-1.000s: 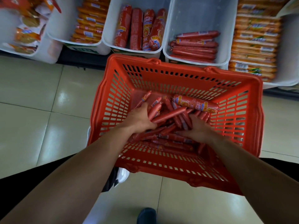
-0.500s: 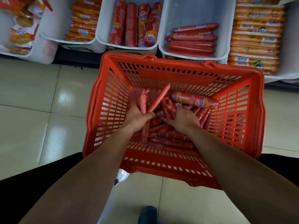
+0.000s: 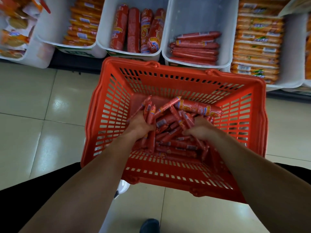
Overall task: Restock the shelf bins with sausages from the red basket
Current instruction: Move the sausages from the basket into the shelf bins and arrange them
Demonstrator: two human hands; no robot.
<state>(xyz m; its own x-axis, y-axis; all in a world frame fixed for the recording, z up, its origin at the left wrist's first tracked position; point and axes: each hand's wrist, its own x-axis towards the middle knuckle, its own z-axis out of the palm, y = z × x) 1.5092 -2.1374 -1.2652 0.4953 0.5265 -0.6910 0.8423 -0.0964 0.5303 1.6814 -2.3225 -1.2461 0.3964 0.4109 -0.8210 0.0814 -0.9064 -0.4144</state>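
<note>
while bent over the red basket (image 3: 127, 62), gripping a bunch of thin sausages (image 3: 149, 113) in the left hand (image 3: 140, 123), curled round them, likely to lift several at once. digging into the loose pile (image 3: 175, 145) with the right hand (image 3: 201, 129), bent down among them; cannot tell whether pinching any. leaving the fat sausage (image 3: 200, 108) lying on top, farther back. probably bound for the half-filled bin (image 3: 202, 14) of matching thin ones, just beyond the basket's far rim.
</note>
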